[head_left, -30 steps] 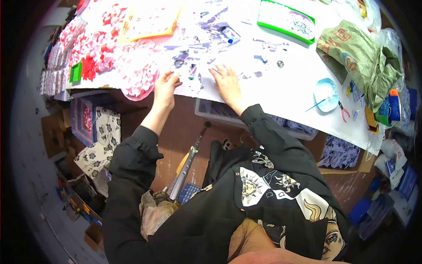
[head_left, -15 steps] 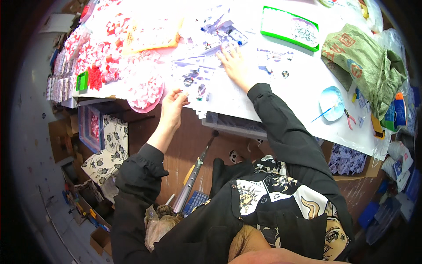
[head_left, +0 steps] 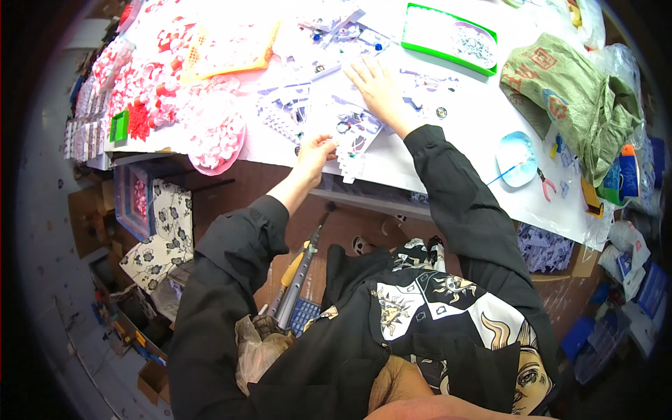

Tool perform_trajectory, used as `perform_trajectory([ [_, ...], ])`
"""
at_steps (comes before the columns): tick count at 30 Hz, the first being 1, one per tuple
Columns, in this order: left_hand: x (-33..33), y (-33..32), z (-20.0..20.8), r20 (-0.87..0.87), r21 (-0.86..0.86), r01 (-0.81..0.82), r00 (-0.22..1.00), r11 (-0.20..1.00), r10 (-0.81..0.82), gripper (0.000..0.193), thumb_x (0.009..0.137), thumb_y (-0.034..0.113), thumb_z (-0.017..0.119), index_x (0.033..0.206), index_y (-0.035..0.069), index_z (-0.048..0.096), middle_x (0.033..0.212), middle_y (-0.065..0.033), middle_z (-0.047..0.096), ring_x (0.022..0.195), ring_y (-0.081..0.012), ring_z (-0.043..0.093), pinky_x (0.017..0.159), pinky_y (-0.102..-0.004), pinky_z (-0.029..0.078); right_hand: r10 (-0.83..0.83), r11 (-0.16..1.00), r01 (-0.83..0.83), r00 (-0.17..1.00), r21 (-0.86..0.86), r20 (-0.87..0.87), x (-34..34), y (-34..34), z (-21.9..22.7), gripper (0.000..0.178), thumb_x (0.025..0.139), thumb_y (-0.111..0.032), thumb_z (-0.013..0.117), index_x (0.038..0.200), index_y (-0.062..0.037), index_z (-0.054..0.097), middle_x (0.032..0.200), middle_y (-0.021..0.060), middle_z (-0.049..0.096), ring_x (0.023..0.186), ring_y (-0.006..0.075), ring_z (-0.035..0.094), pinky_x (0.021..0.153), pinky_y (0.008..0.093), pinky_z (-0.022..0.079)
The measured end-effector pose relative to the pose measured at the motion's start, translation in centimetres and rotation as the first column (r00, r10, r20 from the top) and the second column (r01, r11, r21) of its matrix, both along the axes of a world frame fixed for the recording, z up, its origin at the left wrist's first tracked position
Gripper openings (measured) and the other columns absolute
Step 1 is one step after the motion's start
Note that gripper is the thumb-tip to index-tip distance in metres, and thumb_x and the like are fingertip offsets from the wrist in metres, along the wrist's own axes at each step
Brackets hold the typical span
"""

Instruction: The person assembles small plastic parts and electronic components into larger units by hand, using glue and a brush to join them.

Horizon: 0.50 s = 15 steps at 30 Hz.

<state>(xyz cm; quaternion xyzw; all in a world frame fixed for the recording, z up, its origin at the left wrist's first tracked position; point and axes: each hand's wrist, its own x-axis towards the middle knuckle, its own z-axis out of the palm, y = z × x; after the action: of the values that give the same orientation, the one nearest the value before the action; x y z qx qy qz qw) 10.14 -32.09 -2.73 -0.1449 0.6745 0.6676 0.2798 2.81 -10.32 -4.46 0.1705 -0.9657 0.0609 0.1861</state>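
Note:
My left hand (head_left: 313, 163) is at the table's near edge. Its thumb and fingers are pinched together, and what they hold, if anything, is too small to make out. Right beside its fingertips are printed white pieces (head_left: 358, 133), some reaching over the table edge, with a small round dark-rimmed part (head_left: 343, 127) among them. Farther in, my right hand (head_left: 378, 89) lies palm down with fingers spread, next to a scattered heap of white and blue pieces (head_left: 343, 31). Another cluster of printed white pieces (head_left: 283, 112) lies left of the near ones.
Red and white pieces surround an orange basket (head_left: 262, 61) and a pink bowl (head_left: 234, 155) at left. At right are a green tray (head_left: 414, 43), a blue dish (head_left: 516, 178), red-handled pliers (head_left: 546, 185) and a green woven sack (head_left: 560, 91). A clear bin (head_left: 371, 198) is under the edge.
My left hand has moved right, up against the printed white pieces. Some of these, with the round dark-rimmed part, now sit farther right, apart from the cluster at left. My right hand stays spread.

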Motion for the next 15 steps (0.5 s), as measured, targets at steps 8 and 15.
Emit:
perform_trajectory([
  [8, -2.3, -4.4, -1.9, 0.037, 0.107, -0.045, 0.998, 0.993, 0.042, 0.021, 0.087, 0.009, 0.062, 0.107, 0.004, 0.059, 0.089, -0.0033, 0.064, 0.079, -0.0124, 0.059, 0.073, -0.027, 0.046, -0.091, 0.843, 0.024, 0.991, -0.538, -0.099, 7.9, 1.2, 3.8, 0.039, 0.079, 0.001, 0.057, 0.117, -0.0094, 0.059, 0.116, 0.01, 0.058, 0.113, 0.0313, 0.05, 0.095, 0.0429, 0.041],
  [15, -3.6, -4.7, -1.1, 0.04, 0.113, -0.158, 0.987, 0.981, 0.154, 0.021, 0.087, 0.01, 0.063, 0.107, 0.005, 0.059, 0.091, -0.0039, 0.063, 0.082, -0.0131, 0.058, 0.076, -0.0291, 0.044, -0.273, 0.64, 0.294, 0.951, -0.71, 0.147, 18.1, -0.4, 2.3, 0.034, 0.08, 0.003, 0.057, 0.113, -0.0057, 0.06, 0.106, 0.0124, 0.059, 0.101, 0.0314, 0.054, 0.089, 0.0395, 0.044],
])
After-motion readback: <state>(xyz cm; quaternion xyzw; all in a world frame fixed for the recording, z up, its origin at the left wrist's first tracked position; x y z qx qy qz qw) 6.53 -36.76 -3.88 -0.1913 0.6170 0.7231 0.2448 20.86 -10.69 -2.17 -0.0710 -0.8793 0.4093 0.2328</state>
